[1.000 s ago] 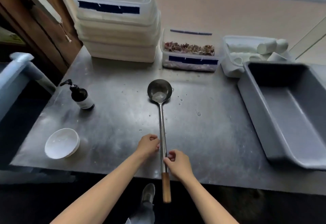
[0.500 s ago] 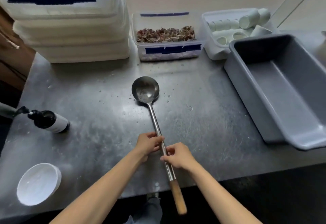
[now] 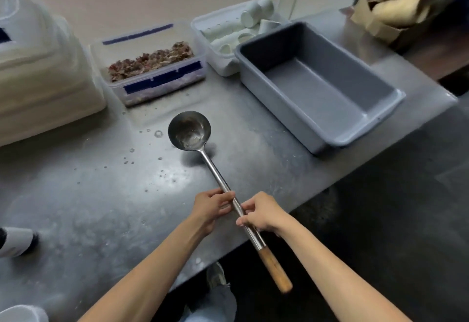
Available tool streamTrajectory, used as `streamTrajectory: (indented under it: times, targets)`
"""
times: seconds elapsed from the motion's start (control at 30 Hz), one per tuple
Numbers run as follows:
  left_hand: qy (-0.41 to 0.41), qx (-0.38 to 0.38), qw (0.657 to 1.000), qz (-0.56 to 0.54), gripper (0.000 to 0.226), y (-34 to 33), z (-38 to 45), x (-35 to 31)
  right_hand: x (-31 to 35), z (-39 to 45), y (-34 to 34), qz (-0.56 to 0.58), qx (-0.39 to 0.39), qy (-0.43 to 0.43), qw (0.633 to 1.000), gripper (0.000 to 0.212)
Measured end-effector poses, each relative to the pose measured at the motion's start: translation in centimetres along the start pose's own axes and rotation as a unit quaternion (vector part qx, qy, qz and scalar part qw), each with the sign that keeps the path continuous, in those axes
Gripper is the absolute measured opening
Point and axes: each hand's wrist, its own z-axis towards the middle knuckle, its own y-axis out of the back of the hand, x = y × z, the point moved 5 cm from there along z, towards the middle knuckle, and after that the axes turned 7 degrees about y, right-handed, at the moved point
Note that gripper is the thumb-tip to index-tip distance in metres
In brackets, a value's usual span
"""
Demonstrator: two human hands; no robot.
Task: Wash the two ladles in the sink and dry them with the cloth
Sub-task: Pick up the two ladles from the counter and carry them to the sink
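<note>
A long steel ladle (image 3: 189,130) with a wooden grip lies over the wet metal table (image 3: 88,194), its bowl facing up near the middle and its wooden end past the front edge. My left hand (image 3: 210,206) holds the steel shaft from the left. My right hand (image 3: 261,211) pinches the shaft just below it, from the right. Only one ladle shows. No sink and no cloth are in view.
An empty grey tub (image 3: 319,85) stands at the right. Behind are a clear box of dark food scraps (image 3: 152,67), a box of white cups (image 3: 228,34) and stacked white containers (image 3: 43,78). A pump bottle (image 3: 15,241) and a white bowl (image 3: 22,314) sit at the left edge.
The view has swung to the right and tilted. Both hands have closed on the ladle's shaft, and the ladle now points up-left with its bowl a little raised.
</note>
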Motion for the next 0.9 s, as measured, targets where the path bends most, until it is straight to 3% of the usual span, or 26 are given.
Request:
streamTrajectory:
  times: [0.1,0.23,0.47,0.63,0.9]
  targets:
    - [0.004,0.033,0.999,0.028,0.006,-3.3,-1.5,1.4,-2.8,-3.5,0.7,0.037,-0.03,-0.026,0.998,0.023]
    - [0.009,0.084,0.994,0.075,0.007,-7.3,-3.8,4.9,-6.9,-9.3,0.8,0.088,-0.076,-0.053,0.992,0.007]
    - [0.031,0.145,0.974,0.174,0.023,-13.0,-8.6,13.8,-14.5,-21.2,-1.9,0.169,-0.147,-0.119,0.967,0.015]
    - [0.04,0.195,0.947,0.251,0.024,-16.9,-14.6,21.4,-19.9,-31.1,-6.5,0.216,-0.239,-0.171,0.931,0.006]
    - [0.068,0.288,0.884,0.363,0.025,-22.3,-24.7,35.6,-27.4,-47.4,-14.7,0.281,-0.356,-0.254,0.854,0.021]
